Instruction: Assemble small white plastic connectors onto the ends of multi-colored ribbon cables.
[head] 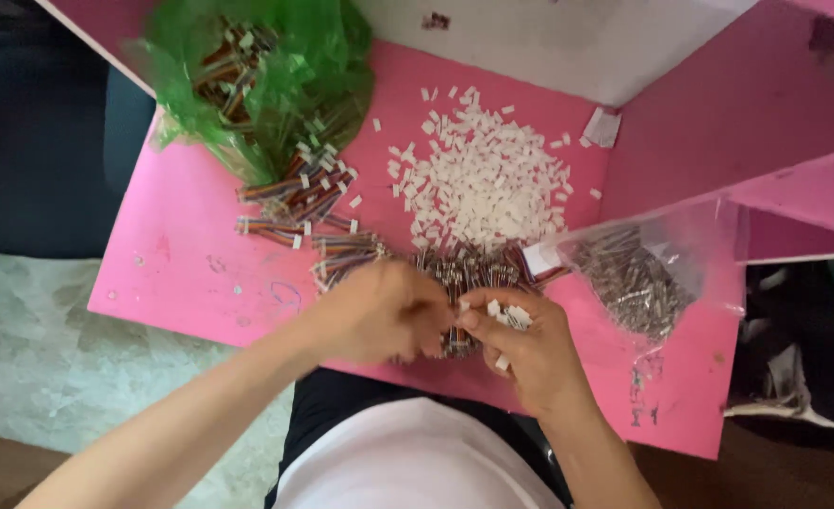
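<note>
Pinching small white connector housings [511, 316], the right hand [530, 353] meets the left hand [379, 311], closed on a bundle of coloured wires [464, 273] at the pink bench's [181, 264] near edge. Beyond lie a white housing pile [487, 179], a green bag [266, 75] and a clear bag [638, 278].

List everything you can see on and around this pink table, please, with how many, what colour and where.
table: one, pink, fills the middle of the view
white connector housings: a loose pile, too many to count, centre back of the table
green bag: one, translucent, back left, wire pieces spilling from it
finished wire bundles: several, multicoloured with white ends, below the green bag
clear bag: one, right side, holds greyish wire pieces
loose wire pieces: a heap, multicoloured, just beyond the hands
left hand: one, closed on wire pieces at the front edge
right hand: one, holds a few white housings
</note>
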